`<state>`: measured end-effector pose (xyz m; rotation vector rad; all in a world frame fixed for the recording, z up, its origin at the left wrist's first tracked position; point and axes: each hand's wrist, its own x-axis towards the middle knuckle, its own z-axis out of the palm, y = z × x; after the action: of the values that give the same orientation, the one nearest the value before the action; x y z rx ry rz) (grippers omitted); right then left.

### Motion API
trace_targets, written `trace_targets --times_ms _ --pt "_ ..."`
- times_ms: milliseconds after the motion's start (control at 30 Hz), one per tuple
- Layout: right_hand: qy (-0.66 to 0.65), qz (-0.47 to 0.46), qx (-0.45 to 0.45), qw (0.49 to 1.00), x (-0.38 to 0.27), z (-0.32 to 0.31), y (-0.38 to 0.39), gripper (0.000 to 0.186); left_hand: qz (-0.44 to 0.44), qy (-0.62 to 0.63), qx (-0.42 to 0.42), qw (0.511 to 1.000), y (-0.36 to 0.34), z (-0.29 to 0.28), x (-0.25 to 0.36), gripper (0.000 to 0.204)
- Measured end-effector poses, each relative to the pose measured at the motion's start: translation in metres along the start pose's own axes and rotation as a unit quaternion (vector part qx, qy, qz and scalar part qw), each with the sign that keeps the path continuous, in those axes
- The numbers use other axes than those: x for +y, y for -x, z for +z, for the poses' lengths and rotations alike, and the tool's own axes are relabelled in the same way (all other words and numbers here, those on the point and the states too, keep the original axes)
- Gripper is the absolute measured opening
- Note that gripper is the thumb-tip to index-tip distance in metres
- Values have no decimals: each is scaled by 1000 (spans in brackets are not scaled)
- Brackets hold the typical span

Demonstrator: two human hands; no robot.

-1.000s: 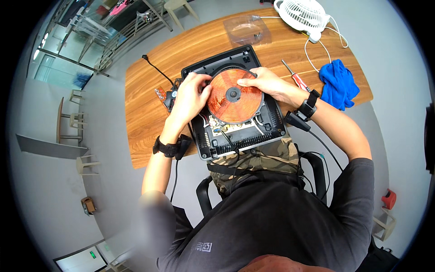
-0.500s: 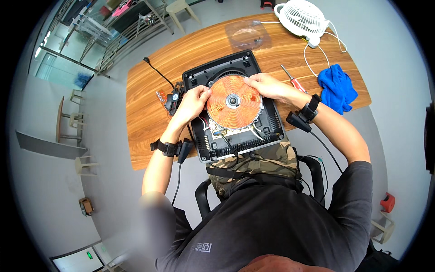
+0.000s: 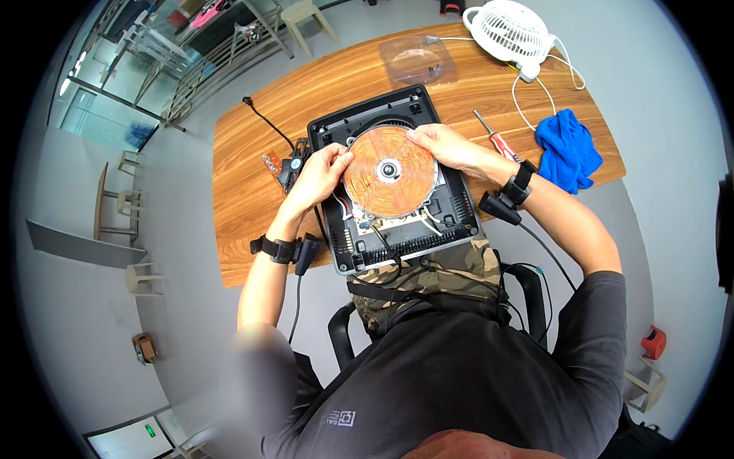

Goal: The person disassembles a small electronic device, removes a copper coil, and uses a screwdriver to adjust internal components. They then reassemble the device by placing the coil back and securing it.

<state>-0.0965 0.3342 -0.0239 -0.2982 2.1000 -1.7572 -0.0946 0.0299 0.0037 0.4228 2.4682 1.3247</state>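
A round copper coil disc sits over the open black casing of an induction cooker on the wooden table. My left hand grips the disc's left rim. My right hand holds its upper right rim. Wires and a white circuit board show under the disc near its front edge.
A red-handled screwdriver and a blue cloth lie right of the casing. A white fan and a clear plastic cover sit at the table's far edge. Small parts and a black cable lie to the left.
Both hands have kept hold of the coil disc. The disc has shifted slightly away from me over the casing and now lies flatter.
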Motion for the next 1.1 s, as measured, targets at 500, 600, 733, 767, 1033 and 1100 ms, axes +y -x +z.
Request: trace_targets --times_ms 500,600,733,767,1033,1100 --pt "-46 62 -11 997 -16 1 1 44 -51 32 -29 998 -1 -1 1 29" --pt "-33 53 -7 998 -16 2 0 44 -52 43 -24 997 1 -1 0 30" --pt "103 4 16 995 7 -8 -15 42 -57 41 -21 997 -1 -5 1 29" --pt "161 -8 22 987 12 -12 -18 42 -61 35 -22 997 -1 -7 3 29" --pt "125 -46 46 990 11 -21 -32 28 -101 63 -6 993 -20 -12 -6 27" --pt "152 -51 46 986 2 -25 -32 27 -111 45 -6 993 -25 -15 -4 27"
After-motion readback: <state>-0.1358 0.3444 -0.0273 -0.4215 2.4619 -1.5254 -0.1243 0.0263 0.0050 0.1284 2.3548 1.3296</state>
